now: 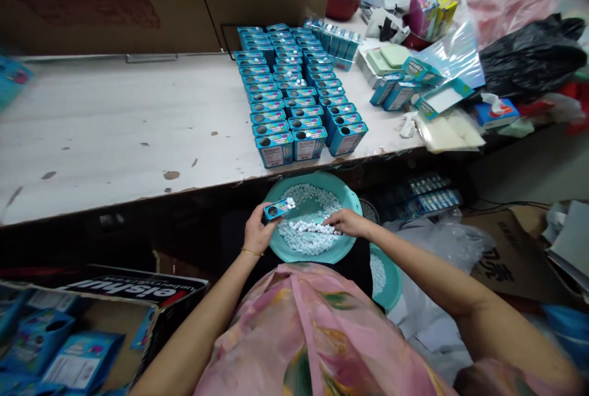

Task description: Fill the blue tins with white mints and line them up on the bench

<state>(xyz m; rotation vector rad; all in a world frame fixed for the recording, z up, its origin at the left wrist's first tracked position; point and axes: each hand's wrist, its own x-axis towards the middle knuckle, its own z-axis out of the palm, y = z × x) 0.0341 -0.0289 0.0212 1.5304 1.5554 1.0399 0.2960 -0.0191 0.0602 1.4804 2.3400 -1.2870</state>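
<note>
My left hand (pixel 258 230) is wrapped round a small blue box (pixel 275 209) at the left rim of a turquoise basin (pixel 347 199). A round dark hole shows in the box's top, and a few white pellets (pixel 290 202) sit at its right end. Inside the basin lie many more small white pellets (pixel 308 246). Over the basin's right half, my right hand (pixel 346 223) has its fingers pinched together. Beneath the fingertips stretches a narrow row of heaped pellets with a dark lower edge; what carries it is hard to make out.
Rows of blue boxes (pixel 269 116) with round holes stand on the white table (pixel 115 132). Flat cartons (pixel 444 98) and plastic bags lie at the right. A second turquoise basin (pixel 391 276) sits lower right. An open carton (pixel 151 298) of blue boxes is at lower left.
</note>
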